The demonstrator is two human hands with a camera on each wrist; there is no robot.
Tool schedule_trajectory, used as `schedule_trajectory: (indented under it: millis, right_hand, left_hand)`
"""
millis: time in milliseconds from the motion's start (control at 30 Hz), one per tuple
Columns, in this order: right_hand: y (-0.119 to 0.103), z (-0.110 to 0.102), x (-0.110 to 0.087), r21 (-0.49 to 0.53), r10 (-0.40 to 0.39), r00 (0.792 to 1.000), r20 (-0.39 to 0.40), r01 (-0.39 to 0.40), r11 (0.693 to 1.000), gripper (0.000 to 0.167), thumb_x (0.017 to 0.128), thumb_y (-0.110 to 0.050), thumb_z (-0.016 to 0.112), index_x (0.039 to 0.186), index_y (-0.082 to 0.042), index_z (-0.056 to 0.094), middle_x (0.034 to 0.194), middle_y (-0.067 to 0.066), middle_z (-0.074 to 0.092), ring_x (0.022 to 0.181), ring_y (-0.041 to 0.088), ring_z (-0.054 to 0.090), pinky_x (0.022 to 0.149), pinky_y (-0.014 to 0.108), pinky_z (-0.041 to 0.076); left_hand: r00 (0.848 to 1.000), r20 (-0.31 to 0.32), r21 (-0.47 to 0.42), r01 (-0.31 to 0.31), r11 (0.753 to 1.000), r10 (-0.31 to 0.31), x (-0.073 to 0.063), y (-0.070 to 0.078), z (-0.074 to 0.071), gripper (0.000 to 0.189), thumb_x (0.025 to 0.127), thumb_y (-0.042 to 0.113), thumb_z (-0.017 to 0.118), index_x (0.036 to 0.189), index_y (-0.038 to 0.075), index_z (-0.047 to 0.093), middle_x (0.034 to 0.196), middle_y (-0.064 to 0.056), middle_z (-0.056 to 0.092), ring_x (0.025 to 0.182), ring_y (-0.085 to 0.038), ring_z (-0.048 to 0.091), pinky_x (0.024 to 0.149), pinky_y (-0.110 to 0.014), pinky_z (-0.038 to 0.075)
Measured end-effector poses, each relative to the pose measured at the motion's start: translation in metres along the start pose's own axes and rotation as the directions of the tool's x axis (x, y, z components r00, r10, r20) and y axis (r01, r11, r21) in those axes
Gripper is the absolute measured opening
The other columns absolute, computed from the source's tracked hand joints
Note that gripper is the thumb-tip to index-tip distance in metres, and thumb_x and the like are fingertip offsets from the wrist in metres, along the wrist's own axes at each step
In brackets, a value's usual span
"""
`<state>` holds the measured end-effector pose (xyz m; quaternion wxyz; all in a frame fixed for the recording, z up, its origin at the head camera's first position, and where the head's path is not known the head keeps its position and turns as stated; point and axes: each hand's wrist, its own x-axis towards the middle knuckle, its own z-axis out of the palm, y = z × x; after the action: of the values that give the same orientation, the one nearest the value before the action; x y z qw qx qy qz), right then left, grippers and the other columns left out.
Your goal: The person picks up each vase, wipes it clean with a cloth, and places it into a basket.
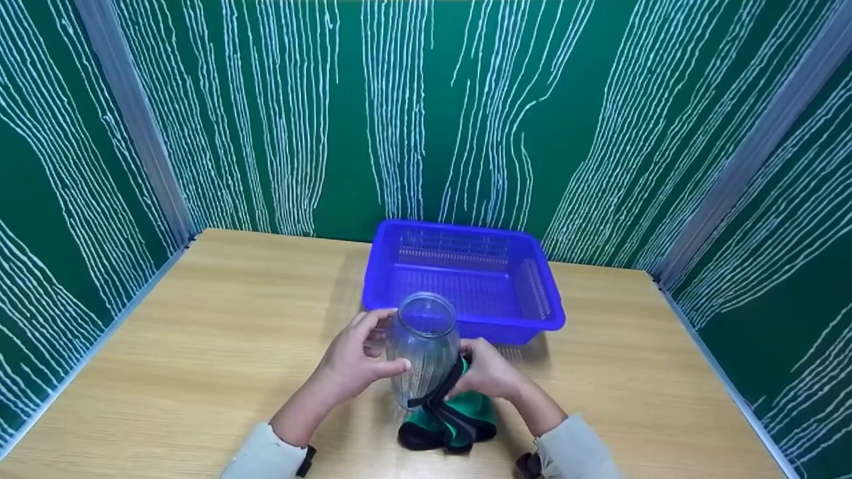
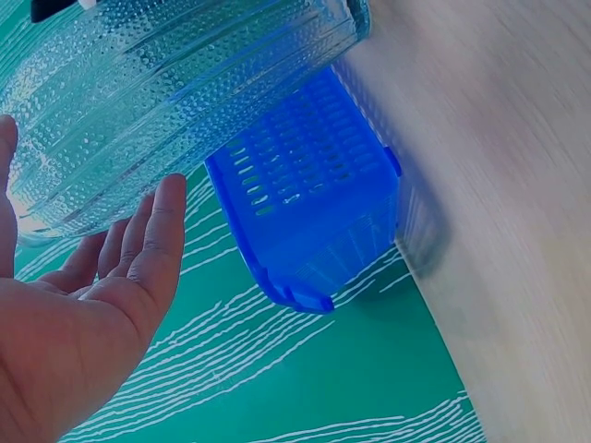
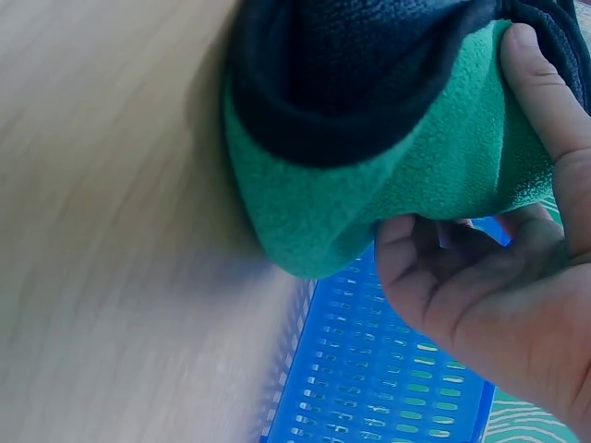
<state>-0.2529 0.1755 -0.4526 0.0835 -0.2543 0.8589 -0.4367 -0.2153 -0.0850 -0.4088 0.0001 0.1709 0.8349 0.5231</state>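
Left hand (image 1: 351, 362) curls round a glass jar (image 1: 427, 352) — right hand (image 1: 490, 371), angled inward, pinches green cloth (image 1: 476, 404).

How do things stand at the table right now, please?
Left hand around glass jar, mouth up. Right hand gripping green-and-black cloth. Cloth partly hiding jar's lower front. Blue basket just beyond.

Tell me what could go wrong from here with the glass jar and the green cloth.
The glass jar might slip: the left hand holds it only by thumb and fingers at one side.
The green cloth, held by the right hand, overlaps the jar's lower part in the head view; a tug could perhaps tip it.
The blue basket sits just beyond, so the jar may knock its rim.
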Motion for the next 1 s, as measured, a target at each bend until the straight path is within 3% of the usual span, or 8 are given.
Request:
schedule_trajectory:
  millis: [367,700,867,1000]
  right_hand:
    - [0.0065,0.004,0.0027,-0.065,0.007,1.0,-0.005,-0.007,0.998,0.047,0.05,-0.013,0.094,0.091,-0.016,0.073,0.091,-0.005,0.074,0.089,0.006,0.062,0.088,0.022,0.049]
    - [0.0074,0.0055,0.0025,-0.095,0.013,1.0,-0.001,-0.013,0.995,0.046,0.051,-0.014,0.093,0.092,-0.016,0.073,0.093,-0.006,0.073,0.089,0.006,0.062,0.088,0.024,0.049]
    - [0.005,0.0042,0.0017,-0.111,0.024,1.0,0.006,-0.024,0.994,0.05,0.053,-0.014,0.093,0.097,-0.015,0.071,0.098,-0.004,0.072,0.095,0.011,0.06,0.093,0.029,0.047]
    - [0.001,0.0004,0.0001,-0.07,0.029,0.999,0.017,-0.027,0.997,0.056,0.053,-0.015,0.092,0.104,-0.014,0.068,0.106,-0.001,0.07,0.104,0.017,0.058,0.099,0.04,0.044]
  left_hand:
    - [0.999,-0.018,-0.013,-0.04,0.999,0.04,0.0003,-0.0019,0.0014,0.073,0.074,0.033,0.083,0.136,0.018,0.048,0.124,-0.005,0.053,0.109,-0.025,0.059,0.09,-0.038,0.055]
    - [0.999,-0.003,0.006,-0.035,0.999,0.035,0.0015,-0.0038,-0.0009,0.072,0.075,0.036,0.082,0.136,0.02,0.048,0.126,-0.005,0.053,0.108,-0.024,0.058,0.09,-0.037,0.054]
    - [0.999,0.014,0.011,-0.041,0.999,0.041,0.0022,-0.0051,-0.0035,0.071,0.076,0.036,0.081,0.137,0.02,0.047,0.127,-0.006,0.052,0.11,-0.025,0.058,0.089,-0.037,0.055]
    - [0.999,0.027,0.001,-0.046,0.999,0.046,0.0026,-0.006,-0.0044,0.07,0.077,0.036,0.08,0.137,0.023,0.047,0.13,-0.005,0.052,0.113,-0.026,0.056,0.09,-0.039,0.055]
